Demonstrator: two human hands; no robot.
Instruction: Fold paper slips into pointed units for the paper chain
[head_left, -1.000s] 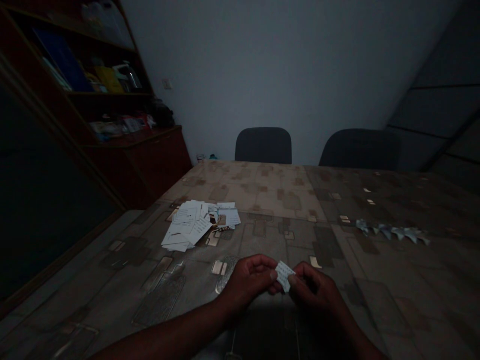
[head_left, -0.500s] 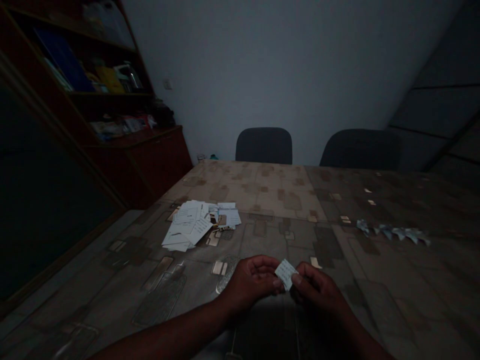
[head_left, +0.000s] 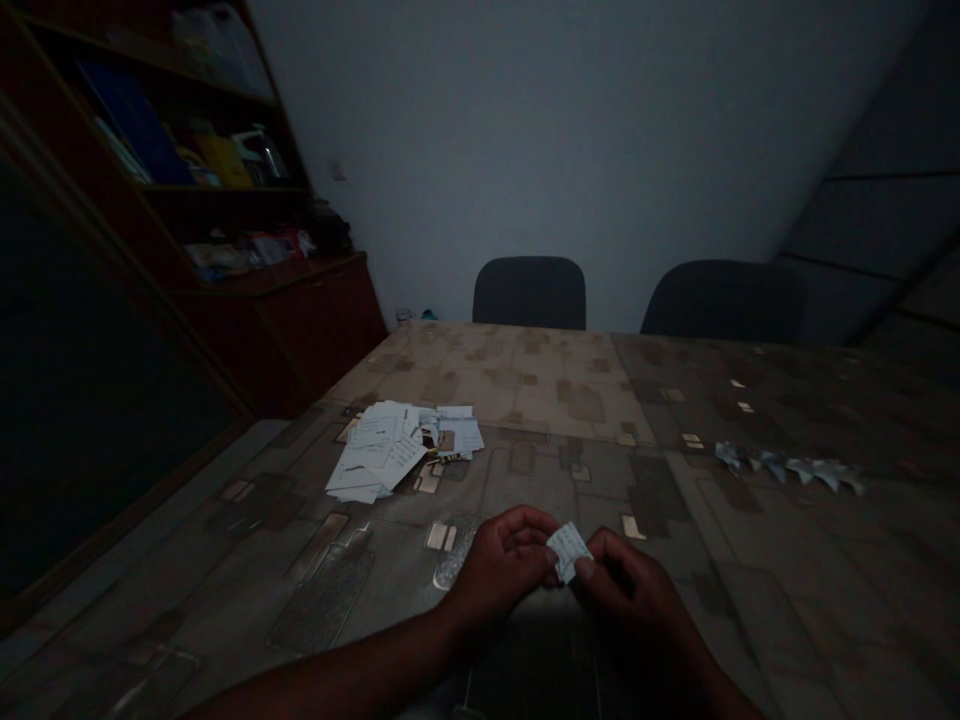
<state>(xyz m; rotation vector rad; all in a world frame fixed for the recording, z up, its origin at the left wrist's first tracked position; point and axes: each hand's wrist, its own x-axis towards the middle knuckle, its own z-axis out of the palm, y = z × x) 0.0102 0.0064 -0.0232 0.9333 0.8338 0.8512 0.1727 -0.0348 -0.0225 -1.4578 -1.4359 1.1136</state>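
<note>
A small folded piece of paper [head_left: 568, 548] with printed marks is held up between my two hands, above the near side of the table. My left hand [head_left: 514, 555] pinches its left edge between thumb and fingers. On the other side, my right hand [head_left: 626, 578] grips the lower right corner, thumb on top. Ahead and to the left lies a loose pile of white printed papers [head_left: 382, 450]. Over on the right, several small folded paper pieces [head_left: 791, 468] stand in a row.
A patterned cloth covers the table [head_left: 540, 390]. Two dark chairs [head_left: 529, 292] stand at its far side, before a pale wall. A wooden shelf unit [head_left: 300, 320] with assorted items is on the left. The room is dim.
The paper has turned slightly and shifted a little left. My left thumb now presses on its edge, and my right hand has moved slightly left with it.
</note>
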